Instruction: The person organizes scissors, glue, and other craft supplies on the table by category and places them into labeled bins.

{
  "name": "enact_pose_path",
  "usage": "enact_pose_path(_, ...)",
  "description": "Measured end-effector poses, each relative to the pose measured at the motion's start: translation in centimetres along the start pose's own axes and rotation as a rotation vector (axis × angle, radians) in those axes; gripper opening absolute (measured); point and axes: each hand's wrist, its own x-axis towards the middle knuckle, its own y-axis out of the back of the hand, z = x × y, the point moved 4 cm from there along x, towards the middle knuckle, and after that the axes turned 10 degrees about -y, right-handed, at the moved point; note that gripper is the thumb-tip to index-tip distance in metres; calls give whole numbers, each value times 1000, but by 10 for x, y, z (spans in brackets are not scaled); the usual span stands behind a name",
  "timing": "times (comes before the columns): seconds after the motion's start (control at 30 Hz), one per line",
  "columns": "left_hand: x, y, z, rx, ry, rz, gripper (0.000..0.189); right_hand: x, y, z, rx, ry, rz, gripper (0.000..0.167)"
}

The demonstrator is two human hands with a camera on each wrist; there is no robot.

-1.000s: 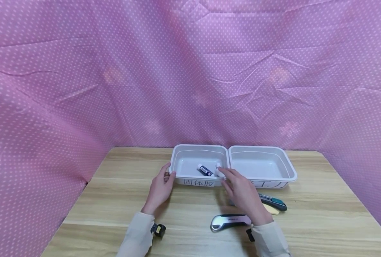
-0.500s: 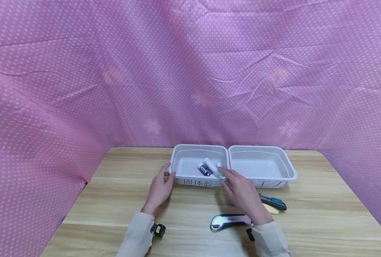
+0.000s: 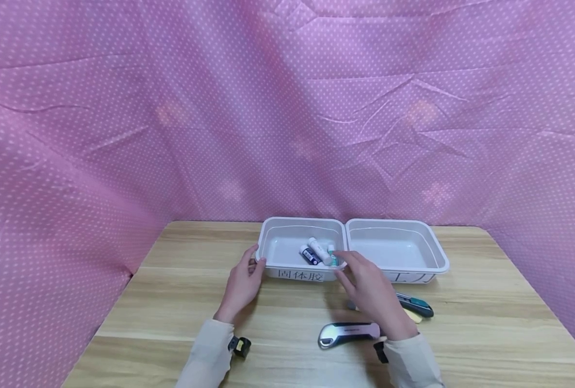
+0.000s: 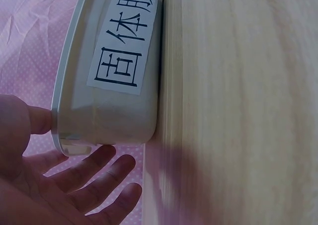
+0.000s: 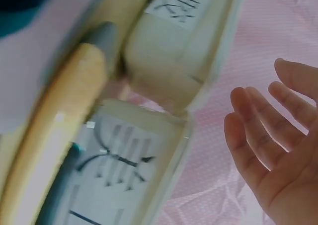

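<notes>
We see the right hand (image 3: 369, 281), fingers loosely parted and holding nothing, with glue sticks (image 3: 319, 251) in a tub (image 3: 281, 249) just left of its fingertips. The left hand (image 3: 242, 284), relaxed, touches that tub's corner, thumb at the rim. A knife (image 3: 346, 333) lies on the tabletop (image 3: 171, 318) beside the right wrist.
</notes>
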Motion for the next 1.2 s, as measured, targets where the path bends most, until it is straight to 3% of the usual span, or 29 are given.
enact_pose_path(0.23,1,0,1,1,-7,-3,54,-2,15,-10,-14,41,25,40)
enact_pose_path(0.6,3,0,3,-5,9,-8,55,-8,12,-1,-72,161,83,32)
enact_pose_path(0.73,3,0,2,0,12,-8,56,-11,12,2,-99,190,62,37)
enact_pose_path(0.93,4,1,-1,14,1,-1,55,-23,15,4,-135,221,42,26)
enact_pose_path(1.2,4,-1,-2,13,7,-8,55,-46,13,11,-234,272,25,26)
